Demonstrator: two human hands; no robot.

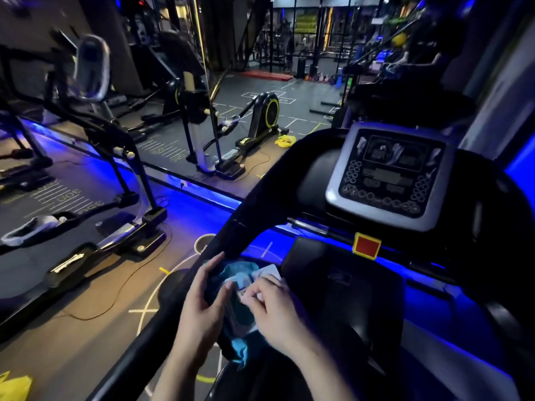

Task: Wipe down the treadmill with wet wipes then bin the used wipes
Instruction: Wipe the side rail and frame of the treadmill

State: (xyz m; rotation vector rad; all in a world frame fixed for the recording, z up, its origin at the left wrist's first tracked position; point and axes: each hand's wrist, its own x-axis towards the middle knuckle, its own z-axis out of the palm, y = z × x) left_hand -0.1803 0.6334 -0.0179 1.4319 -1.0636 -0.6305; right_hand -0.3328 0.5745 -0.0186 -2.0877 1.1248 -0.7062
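Low in the middle of the view, above the dark treadmill (pixel 347 287), both hands work on a blue pack (pixel 241 272) of wet wipes. The left hand (pixel 199 308) grips the pack from its left side, the fingers curled over the far edge and the thumb laid across the front. The right hand (pixel 275 311) comes in from the right with its fingers bent, the fingertips (pixel 254 292) pinching at a white flap (pixel 267 273) on the pack's upper face; blur hides whether a wipe is drawn out with it. The pack is held off any surface, its long axis running from near the person's body away toward the console (pixel 388 175), the far end tipped a little to the right and the flap side facing up. It sits just beside the curved black rail (pixel 231 227), which sweeps from lower left up to the console. A red button (pixel 367 246) with a yellow border is fixed below the console. On the floor (pixel 86 299) to the left stands an elliptical (pixel 115 198), and something yellow (pixel 285 140) lies farther off, by another machine.
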